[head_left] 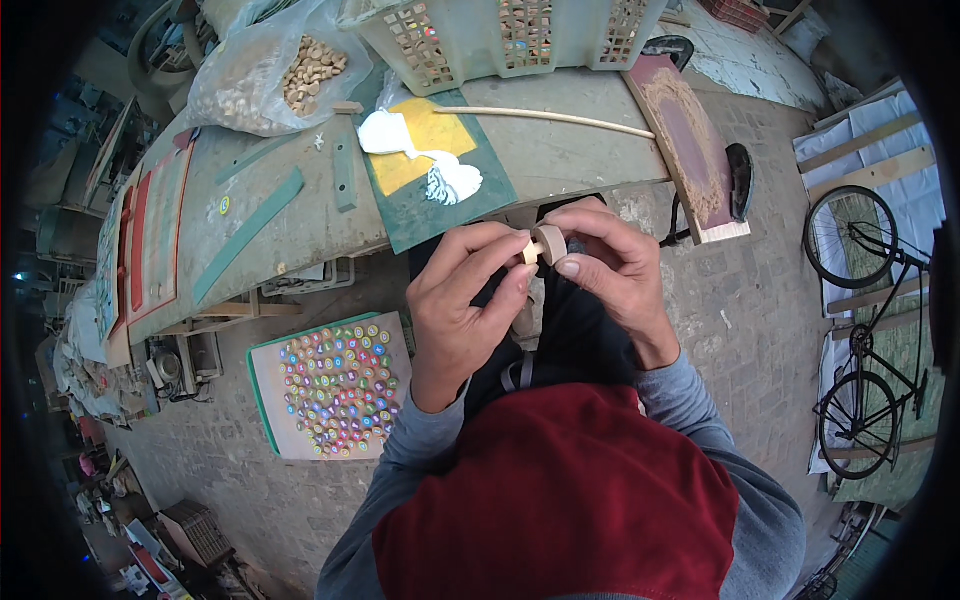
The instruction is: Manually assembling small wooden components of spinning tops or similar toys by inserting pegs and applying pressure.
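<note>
In front of my lap, both hands meet around a small wooden piece. My left hand (450, 305) pinches a pale wooden knob (530, 254) between thumb and fingertips. A round wooden disc (550, 245) is gripped at its rim by my right hand (625, 270). The knob's narrow stem points at the disc's face; whether it sits in the disc, I cannot tell. Just beyond my hands, a green board (410, 228) with a yellow patch (445, 135) lies at the bench edge, bearing a thick white paste (455, 182).
A clear plastic bag (235, 95) of small wooden pieces and a pale plastic crate (480, 60) stand on the bench (300, 235). A thin stick (560, 117) reaches toward a dusty maroon board (685, 140). Lower left is a board of colourful discs (335, 390); a bicycle (865, 330) stands right.
</note>
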{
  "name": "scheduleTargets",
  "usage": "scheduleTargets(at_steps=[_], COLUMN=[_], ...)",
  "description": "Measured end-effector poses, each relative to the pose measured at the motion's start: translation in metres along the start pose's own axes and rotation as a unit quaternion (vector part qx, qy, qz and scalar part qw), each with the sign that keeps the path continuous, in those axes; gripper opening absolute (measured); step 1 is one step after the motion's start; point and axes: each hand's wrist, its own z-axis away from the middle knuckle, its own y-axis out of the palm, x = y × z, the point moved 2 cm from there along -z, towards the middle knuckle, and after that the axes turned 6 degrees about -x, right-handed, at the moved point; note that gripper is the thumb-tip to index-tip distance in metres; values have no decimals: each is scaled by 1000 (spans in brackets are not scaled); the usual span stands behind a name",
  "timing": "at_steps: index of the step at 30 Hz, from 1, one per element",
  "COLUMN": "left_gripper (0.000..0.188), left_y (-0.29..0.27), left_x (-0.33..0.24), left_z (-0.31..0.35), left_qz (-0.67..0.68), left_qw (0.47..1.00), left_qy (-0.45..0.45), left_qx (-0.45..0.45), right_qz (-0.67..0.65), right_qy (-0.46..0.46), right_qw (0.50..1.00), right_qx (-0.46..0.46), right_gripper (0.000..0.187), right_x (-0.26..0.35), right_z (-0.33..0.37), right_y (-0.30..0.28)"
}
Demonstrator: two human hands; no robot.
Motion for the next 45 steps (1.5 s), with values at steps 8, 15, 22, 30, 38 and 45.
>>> scheduleTargets(at_steps=[8, 15, 22, 30, 38, 45], left_gripper=[30, 31, 40, 60, 57, 57], left_y=[0, 1, 3, 4, -8, -32], left_x=[0, 4, 6, 29, 31, 27], left_z=[-2, 0, 0, 12, 19, 21], left_qz=[-19, -16, -10, 52, 82, 386], left_qw=[1000, 1000, 1000, 997, 995, 894], left_qy=[12, 4, 7, -43, -48, -177], left_qx=[6, 11, -4, -28, -42, -144], right_qz=[-2, -43, -230, -408, -221, 429], right_qy=[11, 74, 181, 239, 247, -114], right_qw=[1000, 996, 955, 881, 943, 895], right_qx=[8, -8, -41, -27, 0, -39], right_gripper=[36, 35, 32, 32, 31, 27], right_x=[-2, -7, -22, -28, -23, -24], right_z=[1, 6, 14, 15, 9, -87], right_y=[0, 1, 7, 31, 31, 5])
